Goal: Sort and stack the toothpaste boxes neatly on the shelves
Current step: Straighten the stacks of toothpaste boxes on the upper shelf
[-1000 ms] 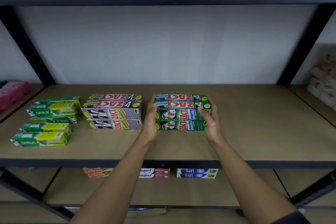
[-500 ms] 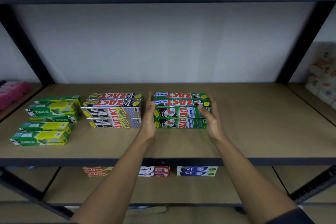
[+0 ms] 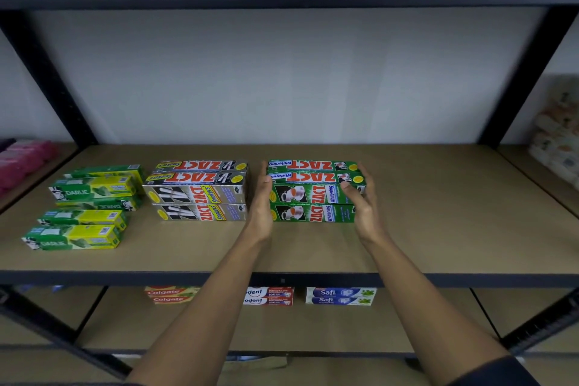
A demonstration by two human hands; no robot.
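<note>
A two-high stack of green Zact Whitening boxes (image 3: 313, 194) stands mid-shelf on the tan shelf board (image 3: 438, 229). My left hand (image 3: 261, 207) is flat and upright against the stack's left end, fingers straight. At the stack's right end my right hand (image 3: 362, 207) has its fingers spread and curled, touching or just off the boxes; neither hand grips anything. Left of them sits a stack of silver Zact Smokers boxes (image 3: 197, 191). Further left lie green-yellow Darlie boxes, a rear pile (image 3: 94, 191) and a front pair (image 3: 75, 236).
The lower shelf holds Colgate boxes (image 3: 167, 295), red-white boxes (image 3: 271, 296) and Safi boxes (image 3: 340, 296). Pink packs (image 3: 25, 163) fill the left bay, pale packages (image 3: 557, 135) the right bay. Black uprights (image 3: 517, 81) frame the shelf; the board's right half is bare.
Both hands have eased back slightly from the green stack's ends and the right hand's fingers have loosened. The stack now stands squared; the other boxes have not moved.
</note>
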